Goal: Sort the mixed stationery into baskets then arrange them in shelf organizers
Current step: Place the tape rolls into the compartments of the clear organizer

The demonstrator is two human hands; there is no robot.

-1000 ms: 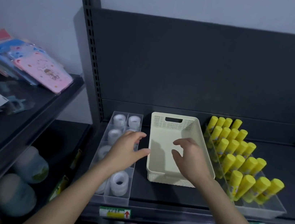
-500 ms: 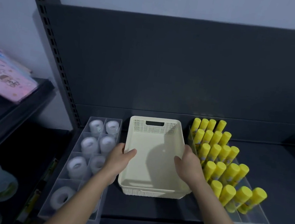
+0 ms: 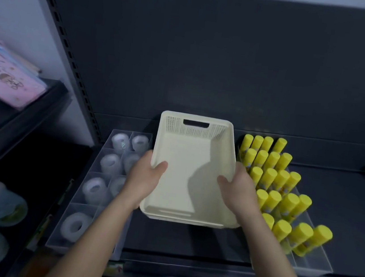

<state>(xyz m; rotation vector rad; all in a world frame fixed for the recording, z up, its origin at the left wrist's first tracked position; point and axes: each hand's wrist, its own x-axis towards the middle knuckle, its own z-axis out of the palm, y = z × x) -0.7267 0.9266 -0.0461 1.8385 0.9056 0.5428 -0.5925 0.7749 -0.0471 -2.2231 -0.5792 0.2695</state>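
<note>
A pink patterned packet (image 3: 4,80) lies on the side shelf at far left. White tape rolls (image 3: 74,226) fill a clear divided organizer (image 3: 55,237). The left hand (image 3: 145,177) grips the left rim of a cream perforated plastic basket (image 3: 195,128), thumb inside. The right hand (image 3: 238,193) grips its right rim the same way. The basket sits between that organizer and a clear tray (image 3: 313,267) of yellow glue sticks (image 3: 284,204).

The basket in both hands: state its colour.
Cream basket, plain in the head view.
</note>
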